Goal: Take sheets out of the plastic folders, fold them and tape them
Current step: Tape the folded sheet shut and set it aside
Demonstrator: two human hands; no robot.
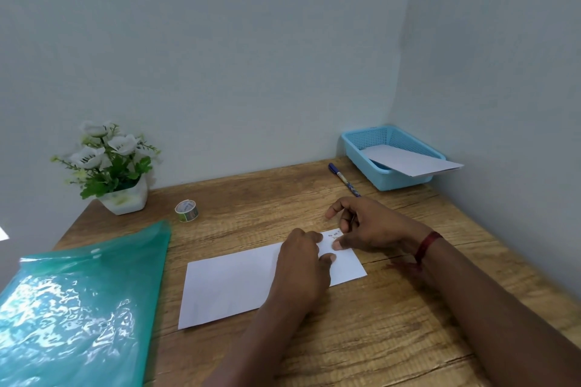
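Folded sheet (232, 286) lies on the bench (393, 324), right of the green folder (78, 308). Left hand (303, 264) presses it, fingers relaxed; right hand (367, 226) pins its end by thumb. Thin, light, likely slides easily: hold at the edges.

1. I log the left hand (301, 264) palm down, its fingers laid forward and pressing flat on the sheet (232, 283). The thumb tip shows on its right side.
2. The left forearm enters from the bottom edge, angled up and to the right.
3. The right hand (371, 226) sits just beside the left, thumb tip pressing the sheet. Its index finger is extended and the other fingers are loosely bent, gripping nothing I can make out.
4. The right forearm runs in from the lower right corner. A red thread (426, 247) circles the wrist.
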